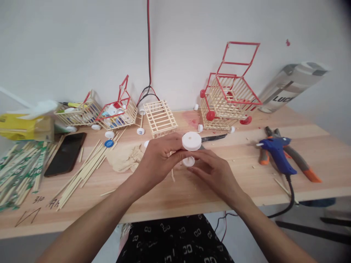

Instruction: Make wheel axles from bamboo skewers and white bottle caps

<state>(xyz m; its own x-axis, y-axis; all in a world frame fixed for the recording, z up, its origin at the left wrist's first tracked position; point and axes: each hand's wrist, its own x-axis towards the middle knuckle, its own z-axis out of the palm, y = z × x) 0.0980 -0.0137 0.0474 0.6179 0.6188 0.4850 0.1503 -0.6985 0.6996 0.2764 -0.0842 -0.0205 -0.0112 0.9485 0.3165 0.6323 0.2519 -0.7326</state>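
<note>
My left hand is closed around a white round cap, pinching it between thumb and fingers above the wooden table. My right hand lies just to its right with fingers extended, its fingertips touching a smaller white cap beneath the big one. A thin wooden stick lies under the hands. A knife blade points right behind the caps.
A bare stick basket and a red-framed stick cart stand at the back. Smaller carts sit at the left. Also here are a black phone, loose sticks, a blue glue gun, pliers and a silver can.
</note>
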